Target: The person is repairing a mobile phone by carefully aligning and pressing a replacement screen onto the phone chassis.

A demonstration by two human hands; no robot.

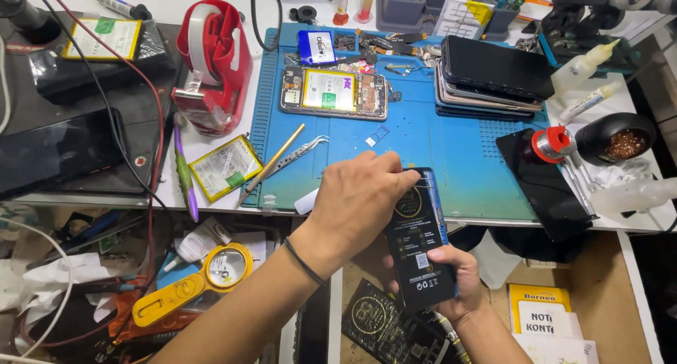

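Note:
My right hand (451, 279) grips the lower end of a slim black packet (417, 240) with printed labels and a blue edge, holding it upright at the table's front edge. My left hand (356, 198) reaches over and pinches the packet's top. On the blue work mat (437, 142) behind lies an opened phone (333, 92) showing its battery and boards. Metal tweezers (300, 152) and a thin wooden-coloured tool (271, 163) lie on the mat's left part.
A red tape dispenser (215, 64), a loose yellow-edged battery (224, 168) and a purple-green pen (185, 177) are at left. A stack of phones (490, 82), glue bottles (585, 68), a black screen (543, 184) and a brass-wool pot (617, 140) are at right. A yellow magnifier (201, 283) lies below.

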